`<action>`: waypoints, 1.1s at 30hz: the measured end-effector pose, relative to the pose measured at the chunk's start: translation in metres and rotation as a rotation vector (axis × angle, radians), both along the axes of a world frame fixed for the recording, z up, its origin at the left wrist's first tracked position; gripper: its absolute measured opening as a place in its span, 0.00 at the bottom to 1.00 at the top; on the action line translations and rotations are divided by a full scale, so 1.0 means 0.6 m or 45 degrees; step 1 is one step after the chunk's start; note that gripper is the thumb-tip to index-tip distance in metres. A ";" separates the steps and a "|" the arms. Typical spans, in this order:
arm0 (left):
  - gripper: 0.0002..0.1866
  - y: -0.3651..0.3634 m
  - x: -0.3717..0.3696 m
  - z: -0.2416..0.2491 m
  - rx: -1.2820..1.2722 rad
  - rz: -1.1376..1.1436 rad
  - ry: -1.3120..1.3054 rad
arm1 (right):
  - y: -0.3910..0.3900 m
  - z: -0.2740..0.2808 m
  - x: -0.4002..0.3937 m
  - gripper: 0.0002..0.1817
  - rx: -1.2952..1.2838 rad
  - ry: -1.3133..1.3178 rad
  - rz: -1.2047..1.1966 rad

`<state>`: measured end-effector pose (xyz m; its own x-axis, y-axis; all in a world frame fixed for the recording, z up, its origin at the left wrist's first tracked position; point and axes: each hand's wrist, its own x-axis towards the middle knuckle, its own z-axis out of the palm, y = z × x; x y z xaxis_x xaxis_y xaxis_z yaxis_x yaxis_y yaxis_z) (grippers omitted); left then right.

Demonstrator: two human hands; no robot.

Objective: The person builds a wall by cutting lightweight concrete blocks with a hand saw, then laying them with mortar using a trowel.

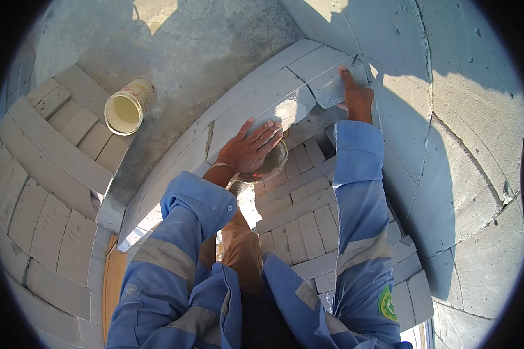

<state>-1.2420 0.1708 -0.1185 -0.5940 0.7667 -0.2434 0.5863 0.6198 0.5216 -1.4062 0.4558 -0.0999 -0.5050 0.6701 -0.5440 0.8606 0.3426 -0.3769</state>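
Block wall [251, 108], bucket [129, 108] beyond, stacked blocks [300, 232]

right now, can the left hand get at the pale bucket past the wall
Probably not without leaning over: the left hand is at the near edge of the block wall, and the pale bucket stands well beyond its far side.

A tall wall [477, 128] of grey blocks stands on the right, partly sunlit, partly under a hard-edged shadow [422, 203]. The far floor [215, 41], probably concrete, is mostly shaded, with a bright sunlit patch [155, 11] toward the left.
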 end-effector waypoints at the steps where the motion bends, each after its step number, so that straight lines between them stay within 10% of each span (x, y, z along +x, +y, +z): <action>1: 0.47 0.001 -0.003 -0.002 0.000 0.001 0.010 | 0.001 0.006 0.004 0.48 -0.031 0.010 -0.040; 16: 0.48 0.002 -0.001 0.006 -0.030 -0.003 0.043 | 0.086 0.069 0.203 0.48 0.117 -0.188 -0.220; 22: 0.47 0.004 -0.003 0.005 -0.044 -0.014 0.087 | 0.038 0.240 0.273 0.47 0.065 -0.095 -0.233; 33: 0.64 -0.026 0.016 0.046 0.563 0.276 -0.034 | -0.155 0.333 0.293 0.55 -0.171 0.180 -0.045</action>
